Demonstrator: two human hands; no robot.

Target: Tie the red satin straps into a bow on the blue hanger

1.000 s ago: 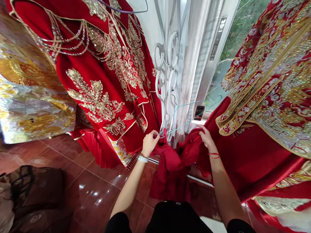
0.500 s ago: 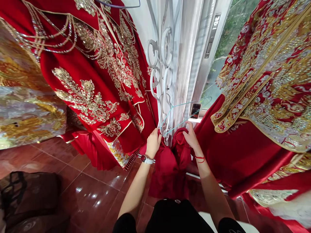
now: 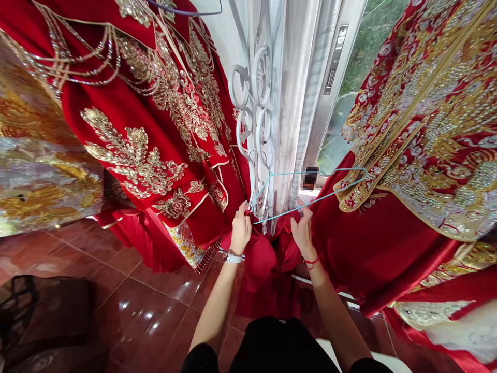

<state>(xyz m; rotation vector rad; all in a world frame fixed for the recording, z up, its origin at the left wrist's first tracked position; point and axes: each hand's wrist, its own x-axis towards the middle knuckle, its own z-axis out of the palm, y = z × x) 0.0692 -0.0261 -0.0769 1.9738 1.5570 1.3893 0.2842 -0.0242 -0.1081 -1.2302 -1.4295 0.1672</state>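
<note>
A light-blue wire hanger (image 3: 297, 209) lies slanted in front of me, its far right end overlapping the beaded jacket on the right. My left hand (image 3: 241, 229) is closed at the hanger's left end, pinching the edge of a dark red garment (image 3: 264, 256) there. This garment hangs bunched below both hands. My right hand (image 3: 303, 232) has its fingers curled at the garment's right side, just under the hanger's lower wire. How firmly those fingers grip the cloth is partly hidden.
A red jacket with gold embroidery (image 3: 135, 155) hangs at left, and a beaded red-and-gold jacket (image 3: 435, 129) at right. White scrolled ironwork (image 3: 261, 77) stands between them, beside a window frame (image 3: 336, 67). A dark bag (image 3: 46, 311) rests on the tiled floor (image 3: 140, 305).
The hanger has swung, and its right end now reaches farther right and lower. My right hand has come away from the wire and sits slightly lower on the cloth. My left hand shifted slightly left.
</note>
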